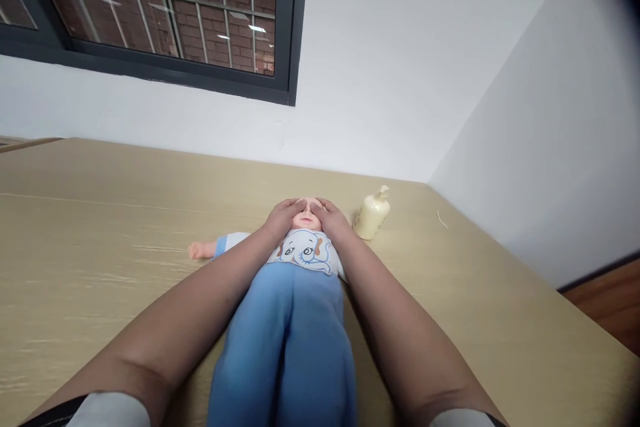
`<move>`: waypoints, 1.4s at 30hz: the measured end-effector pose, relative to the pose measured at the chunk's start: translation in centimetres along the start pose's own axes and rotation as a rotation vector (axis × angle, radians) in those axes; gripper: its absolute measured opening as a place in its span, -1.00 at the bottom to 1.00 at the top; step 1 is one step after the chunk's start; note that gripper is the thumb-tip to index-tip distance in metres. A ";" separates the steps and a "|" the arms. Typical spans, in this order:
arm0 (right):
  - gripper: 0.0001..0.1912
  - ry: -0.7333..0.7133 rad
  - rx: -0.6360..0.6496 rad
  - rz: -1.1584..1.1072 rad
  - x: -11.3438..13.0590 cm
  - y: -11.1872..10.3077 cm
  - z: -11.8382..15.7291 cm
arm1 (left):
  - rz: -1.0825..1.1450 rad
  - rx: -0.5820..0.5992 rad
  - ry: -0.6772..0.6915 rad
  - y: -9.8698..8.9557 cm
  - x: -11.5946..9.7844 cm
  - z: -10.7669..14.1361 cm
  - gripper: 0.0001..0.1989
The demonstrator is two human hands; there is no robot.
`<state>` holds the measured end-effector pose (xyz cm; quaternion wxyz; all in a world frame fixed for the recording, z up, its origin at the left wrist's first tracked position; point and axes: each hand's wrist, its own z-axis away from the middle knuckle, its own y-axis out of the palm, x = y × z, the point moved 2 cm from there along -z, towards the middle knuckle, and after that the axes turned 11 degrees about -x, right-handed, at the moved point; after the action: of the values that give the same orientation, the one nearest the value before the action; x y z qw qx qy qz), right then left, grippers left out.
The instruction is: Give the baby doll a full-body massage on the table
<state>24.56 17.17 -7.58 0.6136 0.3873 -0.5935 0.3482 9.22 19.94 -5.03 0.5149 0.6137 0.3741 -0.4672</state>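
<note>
A baby doll [300, 287] lies on its back on the table, its head at the far end and its legs toward me. It wears blue trousers and a white top with an elephant print. My left hand [283, 217] cups the left side of the doll's head, with the thumb laid over the eye area. On the other side, my right hand [331, 216] cups the head in the same way. The doll's mouth shows between the two hands. One doll arm stretches out to the left; the other is mostly behind my right forearm.
A cream pump bottle [373, 215] stands on the table just right of my right hand. Farther right lies a thin pale strip [442, 219]. The wood-coloured table [125, 227] meets a white wall [380, 80] with a barred window [175, 7].
</note>
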 end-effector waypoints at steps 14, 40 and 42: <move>-0.37 0.169 0.115 -0.237 0.2 -0.4 1.1 | 0.123 0.065 -0.155 -0.5 0.5 0.0 -0.73; -0.44 0.082 0.079 -0.125 -0.2 -0.3 0.7 | 0.096 0.041 -0.120 -0.4 0.1 -0.2 -0.67; -0.40 0.147 0.101 -0.202 -0.1 -0.4 1.0 | 0.108 0.047 -0.126 -0.4 0.3 -0.4 -0.66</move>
<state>24.48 16.13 -7.67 0.6672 0.4490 -0.4864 0.3416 8.98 20.36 -5.42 0.5476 0.6140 0.2963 -0.4851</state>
